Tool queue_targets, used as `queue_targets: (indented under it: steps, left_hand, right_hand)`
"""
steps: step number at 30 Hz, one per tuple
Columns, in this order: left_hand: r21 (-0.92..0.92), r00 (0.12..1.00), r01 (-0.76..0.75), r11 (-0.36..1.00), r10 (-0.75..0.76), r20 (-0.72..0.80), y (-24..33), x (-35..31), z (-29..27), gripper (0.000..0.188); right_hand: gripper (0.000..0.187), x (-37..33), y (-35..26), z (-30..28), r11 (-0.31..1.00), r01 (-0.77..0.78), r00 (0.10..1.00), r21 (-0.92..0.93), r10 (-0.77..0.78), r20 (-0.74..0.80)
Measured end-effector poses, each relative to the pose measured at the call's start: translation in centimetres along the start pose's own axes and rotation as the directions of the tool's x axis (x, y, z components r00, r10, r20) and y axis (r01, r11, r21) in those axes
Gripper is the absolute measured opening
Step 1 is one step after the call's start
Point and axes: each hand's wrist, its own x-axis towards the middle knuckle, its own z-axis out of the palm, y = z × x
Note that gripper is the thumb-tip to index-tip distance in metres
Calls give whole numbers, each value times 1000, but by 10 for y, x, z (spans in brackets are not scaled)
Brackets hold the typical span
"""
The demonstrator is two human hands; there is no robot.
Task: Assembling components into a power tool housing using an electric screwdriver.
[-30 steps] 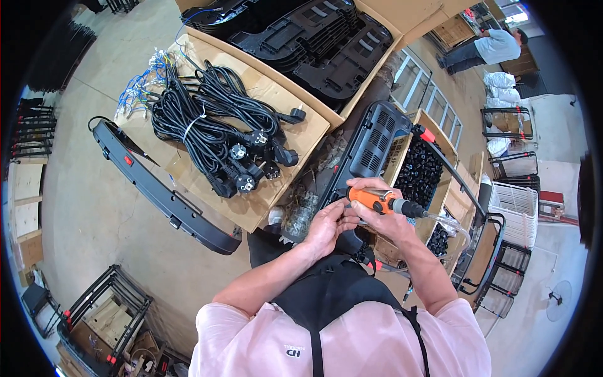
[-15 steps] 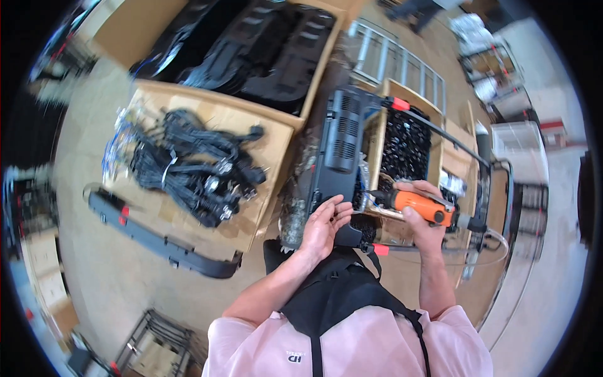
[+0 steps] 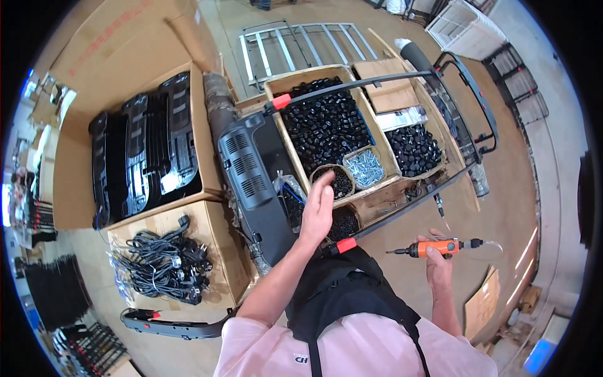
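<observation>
My right hand [image 3: 436, 259] is wrapped round an orange air screwdriver [image 3: 433, 248], whose bit points left and whose thin hose trails off to the right. My left hand [image 3: 319, 210] reaches up with stretched fingers, its fingertips at the rim of a round tub of small black screws [image 3: 339, 181]. Nothing shows in that hand. Beside the tub sits a square container of silvery screws [image 3: 364, 166]. A dark frame with red corner pieces [image 3: 347, 245] and a vented grey-black housing [image 3: 242, 163] lies across the wooden trays.
Wooden trays hold heaps of black plastic caps [image 3: 323, 122] and round black parts [image 3: 411, 151]. A cardboard box [image 3: 69, 182] of glossy black panels [image 3: 151, 144] stands left, with bundled black power cables [image 3: 166, 264] on another carton nearer me. A metal rack [image 3: 301, 47] lies beyond.
My right hand has drawn the screwdriver back toward me, away from the frame. My left hand has left the housing's edge and reached up to the screw tub. The view has shifted.
</observation>
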Motion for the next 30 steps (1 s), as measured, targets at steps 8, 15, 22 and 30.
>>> queue_targets:
  steps: [8, 15, 22, 30]
  left_hand:
    - [839, 792, 30, 543, -526, 312, -6, -58, 79, 60]
    - [951, 768, 181, 249, -640, 21, 2, -42, 103, 71]
    - [933, 727, 296, 204, -681, -82, 0, -46, 101, 65]
    - [898, 799, 333, 288, -591, -107, 14, -53, 97, 63]
  right_hand:
    - [36, 117, 211, -111, 757, -369, 819, 540, 539, -196]
    - [37, 215, 297, -43, 707, -547, 763, 449, 642, -81]
    - [24, 179, 215, -66, 595, -684, 441, -422, 798, 410]
    - [27, 302, -38, 89, 697, 414, 507, -585, 357, 784]
